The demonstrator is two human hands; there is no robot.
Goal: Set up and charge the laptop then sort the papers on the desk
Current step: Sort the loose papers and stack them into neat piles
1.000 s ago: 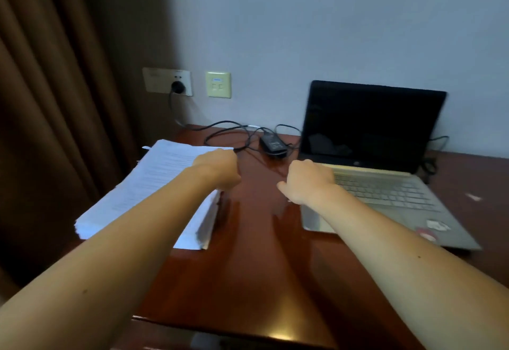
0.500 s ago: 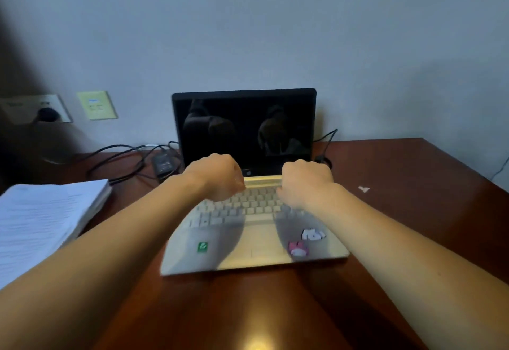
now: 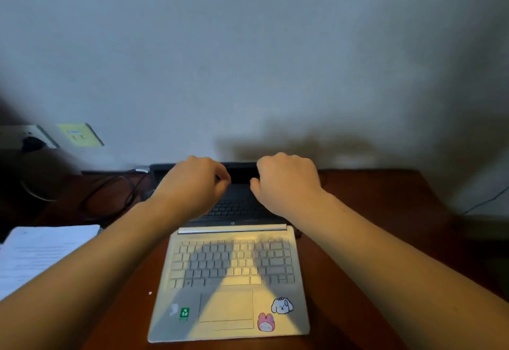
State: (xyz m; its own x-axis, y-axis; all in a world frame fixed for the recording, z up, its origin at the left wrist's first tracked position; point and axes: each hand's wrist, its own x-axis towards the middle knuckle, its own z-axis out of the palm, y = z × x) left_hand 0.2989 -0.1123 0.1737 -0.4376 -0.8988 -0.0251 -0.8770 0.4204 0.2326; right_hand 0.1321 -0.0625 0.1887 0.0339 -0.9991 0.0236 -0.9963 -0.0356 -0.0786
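Note:
A gold laptop [image 3: 231,281] with cartoon stickers on its palm rest lies open in the middle of the wooden desk [image 3: 385,212]. Its dark screen [image 3: 239,206] is off and mirrors the keyboard. My left hand [image 3: 192,184] and my right hand [image 3: 286,184] both sit at the lid's top edge, side by side, fingers curled over it. The fingertips are hidden behind the lid. A thick stack of white printed papers [image 3: 41,256] lies at the desk's left, partly covered by my left forearm.
Black charger cables [image 3: 110,192] loop on the desk left of the laptop, running toward a plug in the wall socket [image 3: 30,140]. A pale green wall plate [image 3: 80,135] is beside it. A grey wall stands right behind the desk.
The view swung right from the papers to the laptop, which now looks closer. Both hands rose from above the keyboard to the lid's top edge, and the screen looks shorter, tipped toward the keys.

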